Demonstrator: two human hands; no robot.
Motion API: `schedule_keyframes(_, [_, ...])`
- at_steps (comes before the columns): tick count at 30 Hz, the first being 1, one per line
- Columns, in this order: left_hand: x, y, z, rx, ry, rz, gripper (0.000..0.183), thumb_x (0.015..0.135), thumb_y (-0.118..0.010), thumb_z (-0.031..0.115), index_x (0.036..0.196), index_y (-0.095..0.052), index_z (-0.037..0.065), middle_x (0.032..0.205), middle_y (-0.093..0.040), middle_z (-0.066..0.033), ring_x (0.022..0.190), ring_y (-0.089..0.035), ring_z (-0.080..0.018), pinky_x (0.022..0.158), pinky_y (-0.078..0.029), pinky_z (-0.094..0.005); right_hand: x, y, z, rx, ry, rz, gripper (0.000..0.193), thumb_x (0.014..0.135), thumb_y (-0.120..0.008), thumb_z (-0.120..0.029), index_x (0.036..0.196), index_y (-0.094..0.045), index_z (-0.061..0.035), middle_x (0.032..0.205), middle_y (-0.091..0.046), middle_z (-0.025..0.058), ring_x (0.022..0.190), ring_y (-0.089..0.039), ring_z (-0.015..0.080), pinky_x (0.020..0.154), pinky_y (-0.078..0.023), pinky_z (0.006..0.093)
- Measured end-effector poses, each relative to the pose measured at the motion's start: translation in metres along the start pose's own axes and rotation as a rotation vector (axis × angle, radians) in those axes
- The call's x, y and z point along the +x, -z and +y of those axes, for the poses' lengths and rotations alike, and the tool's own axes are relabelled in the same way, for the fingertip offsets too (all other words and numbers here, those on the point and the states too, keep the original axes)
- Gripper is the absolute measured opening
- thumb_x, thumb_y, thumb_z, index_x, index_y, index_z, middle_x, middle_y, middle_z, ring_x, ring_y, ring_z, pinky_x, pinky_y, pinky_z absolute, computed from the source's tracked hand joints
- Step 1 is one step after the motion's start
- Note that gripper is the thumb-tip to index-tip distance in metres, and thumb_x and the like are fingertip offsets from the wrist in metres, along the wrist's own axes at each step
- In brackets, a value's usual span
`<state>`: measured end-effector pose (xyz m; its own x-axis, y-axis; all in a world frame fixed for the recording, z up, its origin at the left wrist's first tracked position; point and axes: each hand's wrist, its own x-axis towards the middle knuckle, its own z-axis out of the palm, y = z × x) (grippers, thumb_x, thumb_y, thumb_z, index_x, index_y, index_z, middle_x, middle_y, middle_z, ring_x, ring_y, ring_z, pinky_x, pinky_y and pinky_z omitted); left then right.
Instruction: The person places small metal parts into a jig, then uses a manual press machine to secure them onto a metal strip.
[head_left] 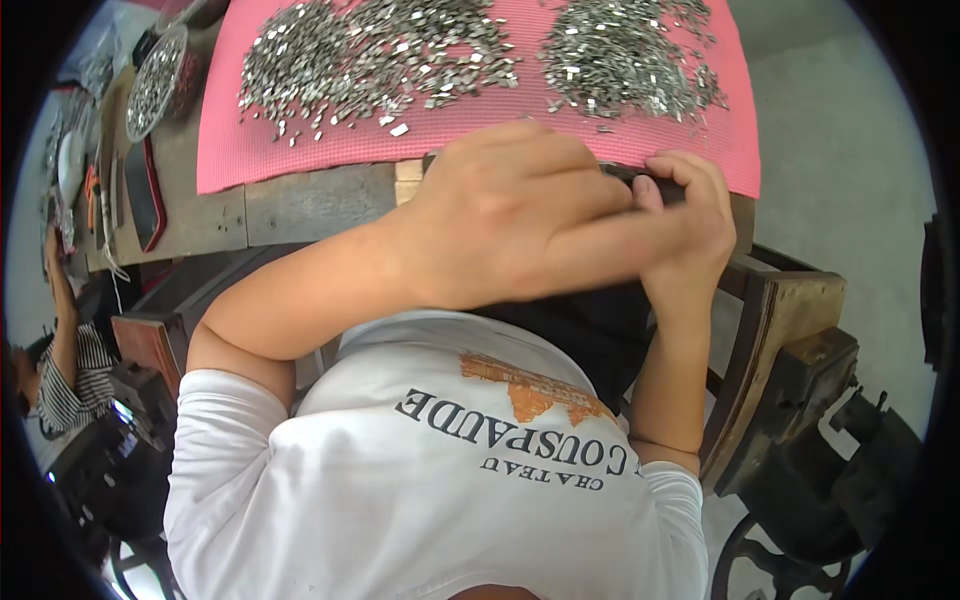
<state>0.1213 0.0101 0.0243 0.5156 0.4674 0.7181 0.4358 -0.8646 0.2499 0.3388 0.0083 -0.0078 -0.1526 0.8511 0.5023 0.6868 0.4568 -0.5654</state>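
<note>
1. Spanning the centre of the head view, the left hand (520, 215) is looking blurred; its fingers are pointing rightward, overlapping the right hand (710, 195), and I cannot tell whether they are holding anything.
2. The right hand, right of centre, is bending its fingers at the near edge of a pink mat (225, 160); I cannot tell whether they are gripping something.
3. A dark object (622, 172) is showing between the hands, mostly hidden.
4. Small silvery metal pieces (630, 60) are lying in heaps on the mat, across the top of the frame.
5. The mat is covering part of a wooden table (320, 205).
6. At upper left, a bowl (186, 88) is holding similar pieces.
7. At far left, a co-worker (70, 370) is wearing stripes.
</note>
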Motion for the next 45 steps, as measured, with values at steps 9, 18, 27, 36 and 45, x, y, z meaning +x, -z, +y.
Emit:
schedule_keyframes(9, [-0.012, 0.009, -0.036, -0.226, 0.541, -0.355, 0.060, 0.067, -0.090, 0.006, 0.124, -0.075, 0.008, 0.110, -0.075, -0.0094, 0.101, -0.069, -0.0292, 0.090, -0.055, -0.0373, -0.043, -0.005, 0.009, -0.190, -0.013, -0.089, 0.058, 0.086, -0.072, -0.006, 0.142, -0.059, 0.0015, 0.145, -0.056, 0.0169, 0.135, -0.051, 0.0375, 0.111, -0.038, 0.0496])
schedule_keyframes(18, [-0.023, 0.004, -0.030, -0.186, 0.481, -0.280, 0.039, 0.069, -0.090, 0.010, 0.106, -0.082, 0.008, 0.103, -0.072, -0.0046, 0.096, -0.064, -0.0231, 0.085, -0.051, -0.0358, -0.046, -0.012, -0.021, 0.161, -0.066, 0.053, 0.049, 0.078, -0.073, 0.005, 0.127, -0.068, 0.0046, 0.122, -0.073, 0.0191, 0.108, -0.069, 0.0369, 0.099, -0.053, 0.0414])
schedule_keyframes(27, [-0.028, 0.000, 0.004, -0.071, 0.439, -0.153, 0.043, 0.068, -0.085, -0.002, 0.109, -0.080, 0.009, 0.095, -0.072, -0.0057, 0.085, -0.067, -0.0262, 0.073, -0.054, -0.0350, -0.060, -0.016, -0.009, 0.412, -0.050, 0.098, 0.019, 0.076, -0.070, 0.008, 0.094, -0.067, 0.0005, 0.114, -0.073, 0.0213, 0.103, -0.072, 0.0357, 0.097, -0.055, 0.0451])
schedule_keyframes(36, [-0.020, 0.020, -0.021, -0.195, 0.674, -0.082, 0.030, 0.084, -0.078, -0.002, 0.114, -0.079, 0.006, 0.091, -0.073, -0.0090, 0.076, -0.069, -0.0171, 0.067, -0.057, -0.0279, -0.045, -0.017, -0.014, 0.257, 0.010, 0.054, 0.016, 0.075, -0.075, 0.000, 0.090, -0.070, -0.0036, 0.109, -0.073, 0.0147, 0.093, -0.068, 0.0337, 0.086, -0.057, 0.0397])
schedule_keyframes(45, [-0.016, 0.034, -0.020, -0.060, 0.550, -0.339, 0.044, 0.070, -0.092, 0.018, 0.111, -0.079, 0.006, 0.096, -0.072, -0.0092, 0.091, -0.064, -0.0300, 0.083, -0.051, -0.0400, -0.026, 0.000, 0.008, 0.233, -0.044, 0.171, 0.018, 0.082, -0.077, 0.000, 0.099, -0.071, -0.0060, 0.098, -0.074, 0.0093, 0.090, -0.069, 0.0303, 0.083, -0.053, 0.0386])
